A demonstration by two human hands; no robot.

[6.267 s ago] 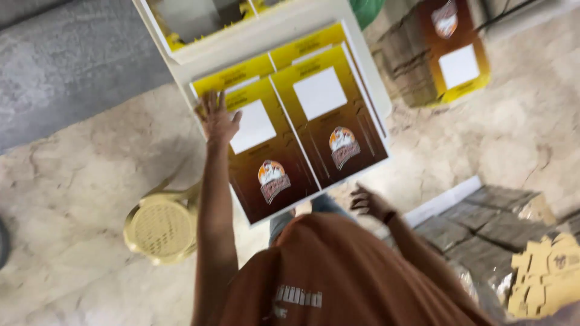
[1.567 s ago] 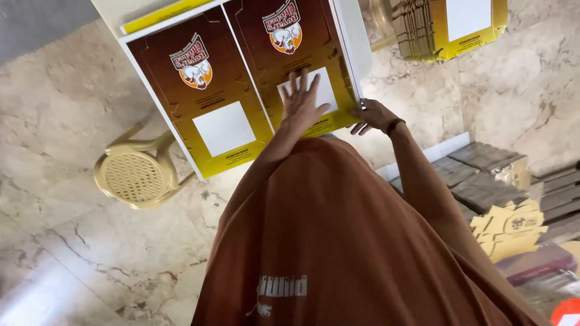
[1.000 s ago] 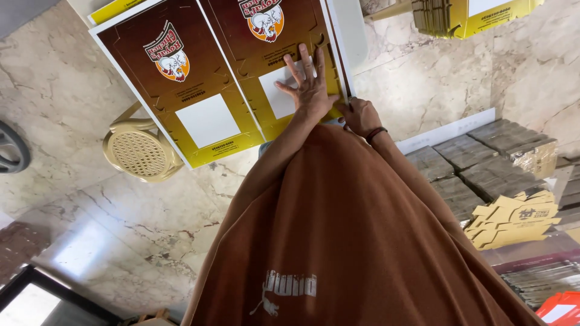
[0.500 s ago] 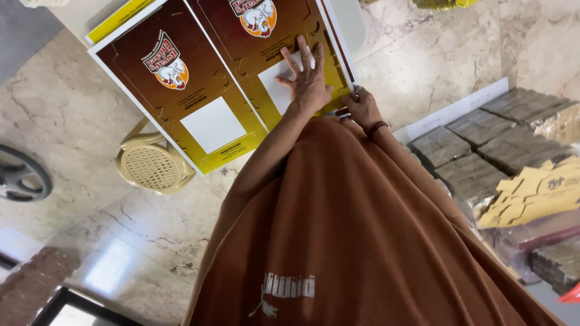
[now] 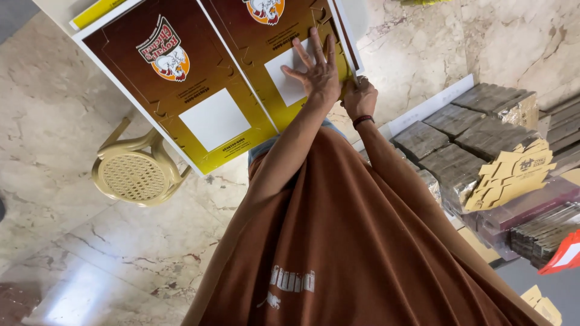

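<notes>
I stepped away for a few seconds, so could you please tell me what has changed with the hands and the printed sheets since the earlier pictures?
The left hand moved from the left printed carton sheet onto the right printed carton sheet and lies flat on its white panel. The right hand came up from below the board to the sheet's lower right corner. Both sheets stay side by side; the plastic stool remains beside them.

left hand [image 5: 317, 72] flat on printed cardboard sheet [image 5: 241, 72] | right hand [image 5: 359, 96] gripping sheet's edge | plastic chair [image 5: 133, 172] beside
</notes>
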